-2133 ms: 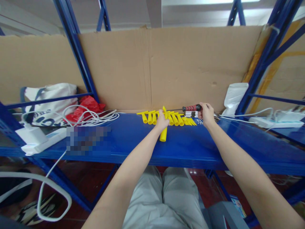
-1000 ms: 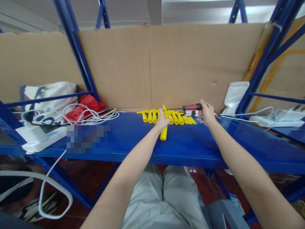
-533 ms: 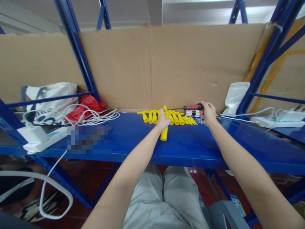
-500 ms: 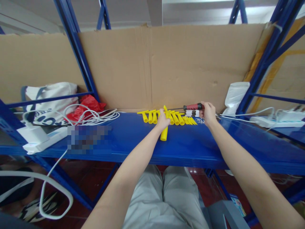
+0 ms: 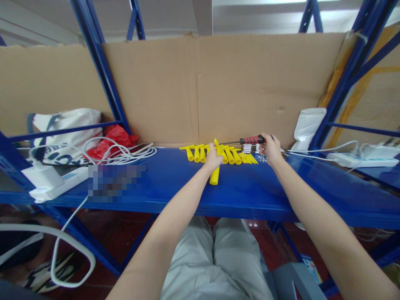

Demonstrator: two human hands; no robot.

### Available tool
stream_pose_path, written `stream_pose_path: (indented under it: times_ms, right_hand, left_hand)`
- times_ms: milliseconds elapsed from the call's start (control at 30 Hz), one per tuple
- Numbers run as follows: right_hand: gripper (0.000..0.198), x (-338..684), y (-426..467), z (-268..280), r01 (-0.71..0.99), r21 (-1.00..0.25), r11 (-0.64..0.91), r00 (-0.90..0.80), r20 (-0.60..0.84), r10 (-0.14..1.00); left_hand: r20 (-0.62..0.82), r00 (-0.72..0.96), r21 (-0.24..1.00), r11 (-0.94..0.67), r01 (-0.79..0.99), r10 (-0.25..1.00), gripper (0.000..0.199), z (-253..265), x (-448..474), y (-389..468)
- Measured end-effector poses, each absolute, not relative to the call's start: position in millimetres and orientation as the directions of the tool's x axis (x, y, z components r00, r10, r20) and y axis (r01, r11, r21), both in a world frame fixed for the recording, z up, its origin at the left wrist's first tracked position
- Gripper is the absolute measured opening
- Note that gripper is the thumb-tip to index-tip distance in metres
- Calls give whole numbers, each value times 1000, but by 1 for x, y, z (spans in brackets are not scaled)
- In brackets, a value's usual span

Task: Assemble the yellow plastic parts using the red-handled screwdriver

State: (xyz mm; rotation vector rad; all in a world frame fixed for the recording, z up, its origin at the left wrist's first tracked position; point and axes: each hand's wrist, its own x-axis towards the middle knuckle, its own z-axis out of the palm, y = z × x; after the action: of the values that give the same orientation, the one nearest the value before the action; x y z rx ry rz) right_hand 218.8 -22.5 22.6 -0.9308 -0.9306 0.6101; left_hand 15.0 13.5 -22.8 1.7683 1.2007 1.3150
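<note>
My left hand is wrapped round a yellow plastic handle, whose round lower end sticks out below the fingers. In my right hand is a screwdriver with a red and black grip. Its dark shaft lies level and points left, with the tip at the top of the held yellow piece; the exact contact is too small to make out. Behind my left hand stands a row of similar yellow handles. Small flat yellow pieces, white-and-dark strips and tiny screw-like bits lie near my right hand.
Blue shelf with a cardboard sheet behind it. To the left are a white bag, red plastic, coiled white cable and a power strip. A white pouch and another strip are at right.
My right hand has shifted slightly left, and its fingers now sit a little differently on the screwdriver's grip end. My left hand and the yellow handle stay in place.
</note>
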Motion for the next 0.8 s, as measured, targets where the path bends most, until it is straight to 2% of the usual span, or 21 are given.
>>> stream_pose_path:
  times_ms: [233,433,633,800]
  right_hand:
    - [35,220,-22,20,-16,-883,469,456,411,789]
    - [31,221,-21,22,-106,-875,473,432,388,814]
    - [38,221,-21,19,-26,-879,476,447,415,792]
    - [28,218,-25,24,-107,-890,443,441,356,824]
  left_hand:
    - [398,92,859,-406,313,913,69,-23,14,13]
    - [392,94,861,-401,314,915,69,-23,15,13]
    - [400,98,864,-411,290,911,70,-24,15,15]
    - [419,87,860,-426,280,904,70,-25,15,16]
